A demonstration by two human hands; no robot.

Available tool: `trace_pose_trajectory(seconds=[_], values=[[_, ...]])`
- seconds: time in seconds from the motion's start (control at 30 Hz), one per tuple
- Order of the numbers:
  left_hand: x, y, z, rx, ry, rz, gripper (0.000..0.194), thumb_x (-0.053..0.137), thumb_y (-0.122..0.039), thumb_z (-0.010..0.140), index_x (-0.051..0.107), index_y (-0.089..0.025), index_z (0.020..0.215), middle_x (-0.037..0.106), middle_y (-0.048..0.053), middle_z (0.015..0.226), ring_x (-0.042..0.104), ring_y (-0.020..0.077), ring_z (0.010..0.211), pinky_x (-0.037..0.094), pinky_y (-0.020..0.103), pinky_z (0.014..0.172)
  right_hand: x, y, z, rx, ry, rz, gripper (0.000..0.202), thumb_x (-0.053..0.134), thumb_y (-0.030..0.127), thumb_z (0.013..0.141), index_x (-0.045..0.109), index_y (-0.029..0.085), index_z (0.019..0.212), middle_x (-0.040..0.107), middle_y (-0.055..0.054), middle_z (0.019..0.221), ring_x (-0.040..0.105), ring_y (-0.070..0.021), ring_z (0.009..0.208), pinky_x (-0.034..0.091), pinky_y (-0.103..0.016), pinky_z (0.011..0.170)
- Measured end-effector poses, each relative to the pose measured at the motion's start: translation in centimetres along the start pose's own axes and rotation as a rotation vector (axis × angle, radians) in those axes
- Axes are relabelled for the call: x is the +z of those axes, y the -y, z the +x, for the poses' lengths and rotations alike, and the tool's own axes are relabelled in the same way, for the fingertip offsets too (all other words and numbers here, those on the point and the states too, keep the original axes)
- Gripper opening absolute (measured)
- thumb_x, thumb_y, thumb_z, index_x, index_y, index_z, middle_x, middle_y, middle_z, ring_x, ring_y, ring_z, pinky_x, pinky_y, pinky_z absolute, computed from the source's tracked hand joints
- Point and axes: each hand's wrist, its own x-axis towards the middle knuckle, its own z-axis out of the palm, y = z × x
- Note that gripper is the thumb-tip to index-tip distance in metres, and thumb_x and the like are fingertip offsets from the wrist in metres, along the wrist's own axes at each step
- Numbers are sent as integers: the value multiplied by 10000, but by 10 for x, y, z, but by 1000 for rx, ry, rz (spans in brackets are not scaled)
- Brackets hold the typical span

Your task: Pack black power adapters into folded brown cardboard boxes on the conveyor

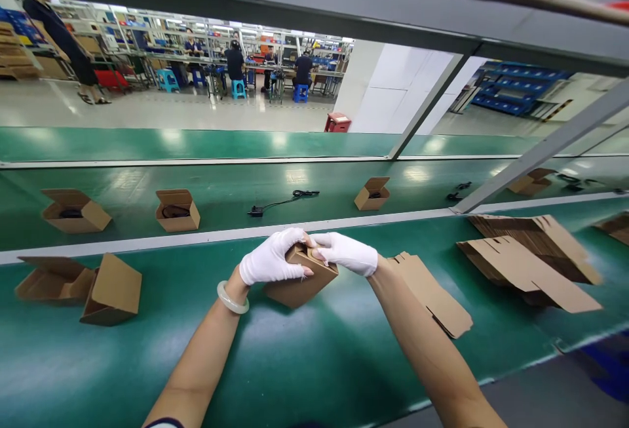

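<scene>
A small brown cardboard box (301, 287) is between my gloved hands above the green bench. My left hand (272, 259), in a white glove with bare fingertips, wraps round the box's left side and top edge. On the box's upper right, my right hand (346, 252) pinches at a flap, its fingertips close to those of the left. The box is tilted, and its inside is mostly hidden by my fingers. Right of my hands, a flat folded carton (432, 293) lies on the bench, partly behind my right forearm.
Two open boxes (115, 287) stand at left. Stacks of flat cartons (531, 271) lie at right. Across a white rail, a green belt carries open boxes (177, 210) and a black adapter with cable (255, 211). A slanted metal post (540, 159) rises at right. Several people sit far behind.
</scene>
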Motion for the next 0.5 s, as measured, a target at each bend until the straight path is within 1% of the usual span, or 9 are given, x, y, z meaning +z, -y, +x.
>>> trace_pose_trajectory(seconds=[0.1, 0.17, 0.2, 0.23, 0.3, 0.37, 0.4, 0.43, 0.5], values=[[-1, -7, -1, -33, 4, -17, 325, 687, -360, 672, 526, -173, 884, 594, 28, 869, 561, 173, 814, 441, 295, 757, 1, 7, 5, 51, 4, -153, 393, 592, 417, 753, 618, 141, 1032, 657, -44, 987, 583, -237, 932, 450, -343, 818], [-2, -9, -1, -57, -33, -62, 316, 691, -345, 662, 531, -175, 875, 592, 24, 873, 558, 172, 822, 440, 294, 769, 0, 6, 5, 18, -47, -193, 392, 563, 419, 776, 608, 152, 1059, 651, -48, 1022, 581, -233, 948, 454, -337, 813], [-4, -8, 0, -78, -88, -99, 309, 686, -340, 664, 532, -175, 874, 592, 27, 894, 557, 175, 841, 439, 294, 780, 0, 4, 4, -24, -106, -186, 392, 516, 427, 808, 597, 158, 1082, 640, -57, 1057, 577, -228, 966, 455, -335, 817], [-6, -5, 0, -105, -190, -147, 292, 669, -344, 677, 530, -175, 869, 591, 30, 915, 555, 175, 855, 438, 293, 786, 1, 1, 3, -74, -199, -173, 393, 449, 431, 844, 589, 160, 1092, 632, -68, 1079, 578, -220, 972, 458, -334, 816], [-11, 9, 3, -179, -521, -282, 244, 597, -379, 730, 511, -175, 834, 581, 23, 902, 550, 159, 828, 445, 276, 751, 8, -11, 2, -149, -421, -202, 397, 328, 398, 891, 593, 150, 1053, 637, -94, 1049, 595, -206, 932, 470, -333, 791], [-13, 28, 5, -275, -849, -435, 236, 522, -409, 771, 474, -178, 775, 552, -2, 807, 533, 128, 726, 444, 247, 663, 25, -25, 4, -187, -572, -401, 347, 330, 336, 885, 613, 147, 951, 658, -103, 925, 609, -204, 848, 478, -341, 757], [-11, 38, 7, -324, -942, -502, 245, 505, -419, 775, 455, -180, 745, 527, -15, 750, 515, 115, 670, 434, 234, 617, 36, -31, 7, -207, -584, -571, 296, 370, 303, 866, 620, 152, 907, 660, -100, 866, 606, -210, 824, 474, -352, 757], [-8, 47, 7, -373, -968, -553, 258, 505, -427, 770, 443, -182, 720, 506, -25, 706, 498, 108, 630, 424, 227, 583, 47, -37, 11, -231, -560, -763, 251, 407, 271, 846, 627, 158, 892, 659, -98, 842, 599, -220, 832, 465, -368, 775], [3, 60, 7, -466, -853, -609, 279, 520, -446, 755, 455, -180, 706, 512, -21, 676, 504, 116, 619, 429, 236, 569, 65, -44, 21, -250, -519, -1088, 226, 435, 214, 831, 631, 171, 934, 658, -102, 883, 579, -235, 892, 438, -393, 827]])
